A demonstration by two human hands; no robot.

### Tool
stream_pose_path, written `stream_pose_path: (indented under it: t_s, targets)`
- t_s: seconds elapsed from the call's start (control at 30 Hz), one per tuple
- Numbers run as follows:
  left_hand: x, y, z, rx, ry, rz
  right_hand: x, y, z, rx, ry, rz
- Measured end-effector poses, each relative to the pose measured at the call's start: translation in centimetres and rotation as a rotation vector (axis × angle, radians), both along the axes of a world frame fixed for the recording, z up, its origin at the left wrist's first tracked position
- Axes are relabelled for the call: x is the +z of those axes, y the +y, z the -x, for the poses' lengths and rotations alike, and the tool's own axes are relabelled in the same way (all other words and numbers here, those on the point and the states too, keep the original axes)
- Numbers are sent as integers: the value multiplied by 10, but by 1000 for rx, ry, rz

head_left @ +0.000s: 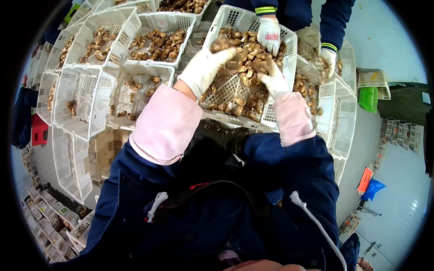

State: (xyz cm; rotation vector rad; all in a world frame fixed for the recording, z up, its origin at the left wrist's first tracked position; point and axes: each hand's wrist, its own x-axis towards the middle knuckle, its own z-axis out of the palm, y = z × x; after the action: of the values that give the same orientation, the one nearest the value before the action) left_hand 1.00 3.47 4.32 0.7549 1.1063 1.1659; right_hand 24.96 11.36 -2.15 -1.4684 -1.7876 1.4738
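Note:
Brown mushrooms [251, 53] lie heaped in a white perforated crate [218, 20] in front of me. My left hand [203, 67], in a white glove with a pink sleeve cover, is closed around brown mushrooms over the crate's left side; they are smeared by motion. Over the right side, my gloved right hand [275, 81] has its thumb and fingers closed on a mushroom [260, 66]. Across the crate, a co-worker's gloved hand [269, 36] reaches down into the same heap. That person's other gloved hand [328, 59] is over a neighbouring crate, beside more mushrooms.
To the left stand several white crates [100, 67], some with mushrooms [158, 44] and some nearly bare. Another crate [337, 113] adjoins on the right. Farther off are a green basket [368, 99], a red stool [39, 129] and a blue bag [372, 189].

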Motion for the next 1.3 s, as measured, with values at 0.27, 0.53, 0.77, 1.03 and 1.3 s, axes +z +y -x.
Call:
stream_pose_path:
  t_s: [0.27,0.53,0.77,1.03,1.3]
  targets:
    - [12,-20,-31,-359,-101,32,72,-76,21,-66,969,-111]
    - [10,-23,-57,-268,-113,-60,47,-90,16,-341,842,99]
    - [9,-15,-32,-119,99,-64,70,-90,-9,-424,848,-157]
    - [3,-16,-35,-199,187,-141,68,-203,-236,-705,555,-279]
    - [-6,-24,-32,-159,71,-43,-91,-435,-384,-1159,-556,235]
